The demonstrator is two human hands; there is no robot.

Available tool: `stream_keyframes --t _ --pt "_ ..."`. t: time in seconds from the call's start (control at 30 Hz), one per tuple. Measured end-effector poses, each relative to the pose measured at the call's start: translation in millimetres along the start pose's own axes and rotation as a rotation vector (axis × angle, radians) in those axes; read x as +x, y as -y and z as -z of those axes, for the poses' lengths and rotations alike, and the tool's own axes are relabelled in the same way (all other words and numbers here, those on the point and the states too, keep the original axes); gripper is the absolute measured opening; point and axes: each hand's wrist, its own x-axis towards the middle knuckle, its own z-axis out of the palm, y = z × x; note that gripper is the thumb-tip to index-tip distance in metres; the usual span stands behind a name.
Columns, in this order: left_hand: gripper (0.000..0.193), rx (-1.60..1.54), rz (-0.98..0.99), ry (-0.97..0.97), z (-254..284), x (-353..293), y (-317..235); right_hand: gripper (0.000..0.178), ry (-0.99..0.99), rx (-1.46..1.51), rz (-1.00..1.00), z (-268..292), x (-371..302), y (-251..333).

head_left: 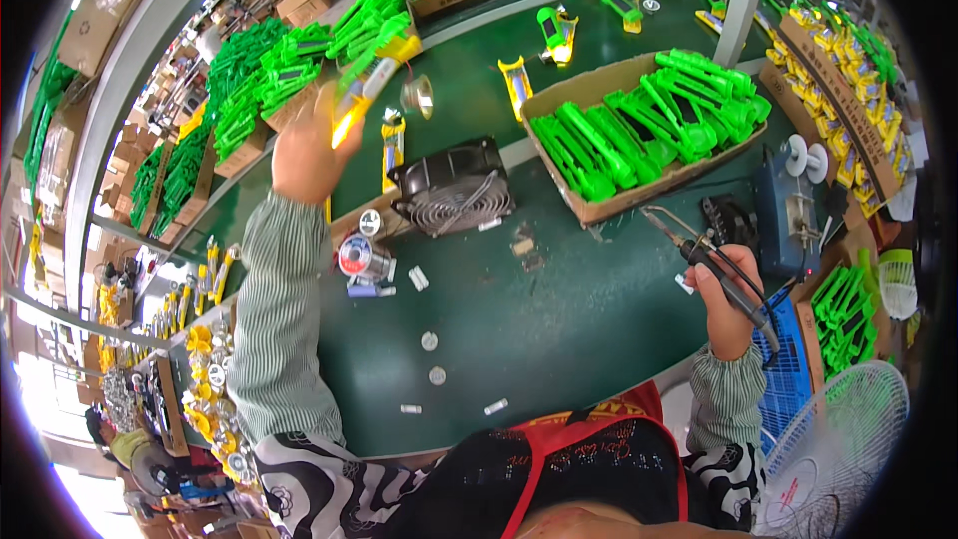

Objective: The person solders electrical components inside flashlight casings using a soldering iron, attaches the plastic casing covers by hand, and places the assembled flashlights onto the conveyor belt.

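Note:
My left hand [304, 152], slightly blurred, is raised over the far left of the green bench with its fingers closed round a yellow-and-green lamp housing [371, 80]. A round silver reflector [417, 96] shows just right of that housing. On the right, my right hand [726, 301] grips a soldering iron [733, 291] by its dark handle, the metal tip pointing up and left toward the carton [624, 202] of green plastic parts [639, 130]. A thin curved metal tube runs beside the tip. Both forearms wear striped sleeves.
A black cooling fan [454, 190] stands mid-bench, with a solder spool [361, 258] to its left. Small white pieces [429, 341] lie scattered nearer me. At right are a blue soldering unit [788, 215], a blue basket [788, 379] and a white fan [833, 449].

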Motion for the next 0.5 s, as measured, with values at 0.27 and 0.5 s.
stream_keyframes --t 0.27,0.5 --pt "0.056 0.298 0.076 0.2 -194.8 94.6 36.0 0.055 0.038 -0.417 0.366 -29.3 81.1 -8.4" --pt "0.068 0.227 0.174 0.546 -311.6 94.4 6.1 0.038 0.302 -0.851 0.607 -63.3 154.0 -21.7"
